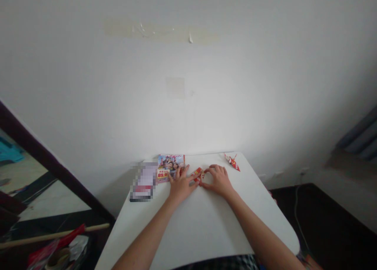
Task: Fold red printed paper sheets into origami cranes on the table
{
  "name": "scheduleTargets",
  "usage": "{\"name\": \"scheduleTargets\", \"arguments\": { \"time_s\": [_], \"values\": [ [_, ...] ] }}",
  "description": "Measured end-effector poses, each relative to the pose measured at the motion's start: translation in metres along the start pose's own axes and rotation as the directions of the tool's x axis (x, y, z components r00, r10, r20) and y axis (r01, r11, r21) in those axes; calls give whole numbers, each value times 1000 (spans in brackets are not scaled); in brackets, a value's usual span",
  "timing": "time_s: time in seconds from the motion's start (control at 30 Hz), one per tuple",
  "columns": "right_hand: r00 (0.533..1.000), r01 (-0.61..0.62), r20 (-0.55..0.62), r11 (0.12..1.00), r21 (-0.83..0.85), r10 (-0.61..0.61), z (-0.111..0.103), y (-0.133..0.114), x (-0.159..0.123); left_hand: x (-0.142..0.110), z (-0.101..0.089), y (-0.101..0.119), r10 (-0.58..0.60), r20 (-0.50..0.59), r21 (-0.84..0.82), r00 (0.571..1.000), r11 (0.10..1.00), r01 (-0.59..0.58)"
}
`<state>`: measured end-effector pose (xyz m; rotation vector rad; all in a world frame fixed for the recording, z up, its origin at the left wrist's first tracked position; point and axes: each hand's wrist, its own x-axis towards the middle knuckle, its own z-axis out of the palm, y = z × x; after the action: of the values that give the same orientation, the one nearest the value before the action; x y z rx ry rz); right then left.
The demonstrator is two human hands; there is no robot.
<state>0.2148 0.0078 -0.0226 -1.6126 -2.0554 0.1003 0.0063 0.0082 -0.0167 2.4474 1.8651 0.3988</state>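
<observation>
Both my hands rest on a white table [206, 223], far from me near the wall. A small folded red paper piece [198, 173] lies flat between them. My left hand [181, 183] lies with fingers spread, its thumb and forefinger pressing on the left end of the paper. My right hand [217, 179] has its fingers curled, the fingertips pinching the right end of the same piece. A finished red paper crane [232, 162] sits apart at the table's far right corner.
A colourful printed leaflet [170, 167] lies just beyond my left hand. A blurred-out flat object [143, 181] sits at the table's left edge. The wall stands directly behind. Clutter and a wooden stick [53, 234] lie on the floor at left.
</observation>
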Motion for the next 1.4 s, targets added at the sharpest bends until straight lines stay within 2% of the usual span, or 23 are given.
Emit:
{"name": "scheduleTargets", "arguments": {
  "time_s": [0.37, 0.67, 0.87, 1.4],
  "values": [
    [1000, 6, 29, 1000, 27, -7, 0, 2, 0, -3, -5, 4, -23, -3, 7, 1000, 1000, 23],
    [999, -2, -42, 978, 209, 11, 4, 8, 4, -1, -6, 4, -46, 16, -1, 999, 999, 46],
    [998, 46, 28, 987, 154, -51, 3, 7, 5, 1, -6, 4, -58, 24, -13, 998, 998, 59],
    [983, -134, -113, 986, 97, 145, 8, -2, 15, 5, -8, 1, -46, 35, -57, 998, 997, 47]
  ]
}}
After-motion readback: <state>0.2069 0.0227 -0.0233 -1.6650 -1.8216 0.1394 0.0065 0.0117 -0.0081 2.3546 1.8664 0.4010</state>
